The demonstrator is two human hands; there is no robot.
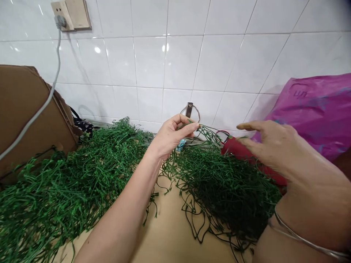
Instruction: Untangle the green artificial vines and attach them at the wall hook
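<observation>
My left hand pinches thin green stems between thumb and fingers near the middle of the view. These green stems stretch out to the right from its fingertips. My right hand is raised at the right with thumb and forefinger apart, close to the far end of the stems, and holds nothing that I can make out. Under it lies a dark green heap of stringy strands. A larger heap of green strands spreads over the left side of the table.
A cardboard box stands at the left, with a grey cable hanging from a wall socket. A purple bag and a red cloth-like thing are at the right. White tiles rise behind the tan tabletop.
</observation>
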